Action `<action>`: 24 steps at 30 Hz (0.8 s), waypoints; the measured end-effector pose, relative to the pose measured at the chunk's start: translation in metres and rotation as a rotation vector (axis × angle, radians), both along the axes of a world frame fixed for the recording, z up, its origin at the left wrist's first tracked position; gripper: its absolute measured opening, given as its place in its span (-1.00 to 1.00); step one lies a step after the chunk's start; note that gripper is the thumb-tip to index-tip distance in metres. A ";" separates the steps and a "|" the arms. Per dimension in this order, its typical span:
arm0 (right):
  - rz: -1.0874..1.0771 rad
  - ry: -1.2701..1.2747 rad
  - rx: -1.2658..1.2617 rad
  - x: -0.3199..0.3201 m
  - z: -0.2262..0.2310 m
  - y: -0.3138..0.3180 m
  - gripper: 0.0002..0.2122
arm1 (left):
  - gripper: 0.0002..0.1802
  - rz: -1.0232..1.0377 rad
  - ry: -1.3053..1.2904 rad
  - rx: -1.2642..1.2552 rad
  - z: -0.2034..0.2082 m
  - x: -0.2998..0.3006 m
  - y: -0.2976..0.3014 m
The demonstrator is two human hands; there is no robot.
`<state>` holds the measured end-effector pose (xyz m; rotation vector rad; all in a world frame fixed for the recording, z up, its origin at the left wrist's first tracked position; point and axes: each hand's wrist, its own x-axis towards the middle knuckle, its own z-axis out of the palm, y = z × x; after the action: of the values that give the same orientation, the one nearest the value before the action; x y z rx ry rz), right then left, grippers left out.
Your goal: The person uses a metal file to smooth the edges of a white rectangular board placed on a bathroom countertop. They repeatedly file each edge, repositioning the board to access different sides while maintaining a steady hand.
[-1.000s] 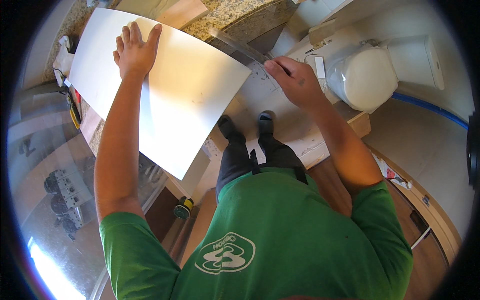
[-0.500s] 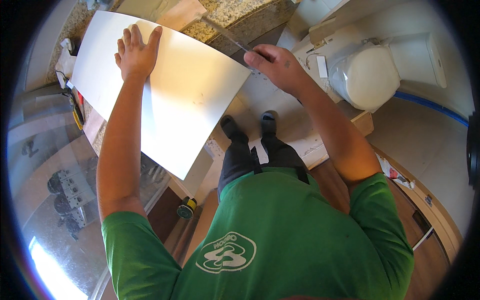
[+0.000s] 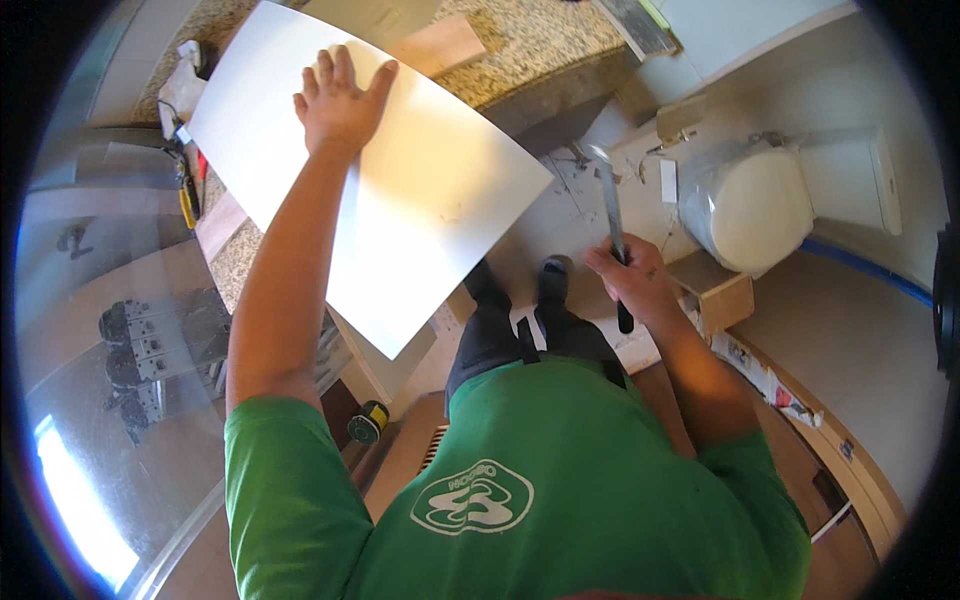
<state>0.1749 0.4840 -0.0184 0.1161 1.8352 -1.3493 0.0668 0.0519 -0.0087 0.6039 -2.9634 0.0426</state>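
My left hand (image 3: pixel 342 112) lies flat with its fingers spread on a large white panel (image 3: pixel 420 225), which rests on the speckled stone counter. Off the panel's right-hand corner, my right hand (image 3: pixel 643 282) grips what looks like a flat file (image 3: pixel 611 195) by its black handle. Its long metal blade points away from me and does not touch the panel. Part of the counter and whatever supports the panel's near side are hidden under it.
Wooden blocks (image 3: pixel 440 46) lie on the stone counter (image 3: pixel 545 50). Yellow-handled pliers (image 3: pixel 188 195) are at the panel's left. A toilet (image 3: pixel 760 210) stands at the right, near an open wooden box (image 3: pixel 722 300). A dark green can (image 3: pixel 368 422) is below the panel.
My right hand has moved down and right, drawing the file away from the panel's far edge and turning its blade upright in view. My left hand stays flat on the panel; the view has shifted.
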 end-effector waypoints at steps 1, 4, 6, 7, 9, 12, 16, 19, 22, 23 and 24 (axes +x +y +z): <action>0.041 0.053 0.046 0.002 -0.013 0.006 -0.66 | 0.11 0.015 -0.010 0.020 0.002 0.000 0.001; 0.089 0.268 0.150 0.023 -0.058 0.040 -0.63 | 0.08 0.017 0.001 0.035 0.005 -0.001 0.004; 0.135 0.285 0.197 0.046 -0.092 0.063 -0.65 | 0.07 0.041 -0.032 0.038 0.006 -0.003 0.005; 0.157 0.227 0.247 0.059 -0.106 0.079 -0.66 | 0.07 0.035 -0.023 0.059 0.006 -0.004 0.005; 0.286 0.109 0.472 0.089 -0.123 0.117 -0.71 | 0.09 0.050 -0.018 0.069 0.004 -0.004 0.002; 0.283 0.187 0.533 0.137 -0.133 0.165 -0.72 | 0.12 0.020 -0.056 0.044 -0.005 -0.008 -0.005; 0.200 0.048 0.628 0.175 -0.135 0.209 -0.78 | 0.11 -0.003 -0.086 -0.018 -0.007 -0.007 -0.003; 0.013 -0.021 0.478 0.190 -0.140 0.241 -0.88 | 0.03 -0.125 -0.034 -0.011 -0.006 0.014 0.036; 0.105 0.018 0.537 0.198 -0.155 0.264 -0.93 | 0.01 -0.279 -0.043 0.059 0.001 0.052 0.099; 0.127 0.108 0.578 0.200 -0.161 0.268 -0.94 | 0.00 -0.345 -0.040 0.091 0.004 0.069 0.120; 0.061 0.067 0.512 0.199 -0.165 0.272 -0.92 | -0.01 -0.367 -0.057 0.123 0.008 0.086 0.138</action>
<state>0.3735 0.7559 -0.1838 0.2815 2.1874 -0.8247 0.1528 0.1897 -0.0004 0.0624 -3.0972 -0.1588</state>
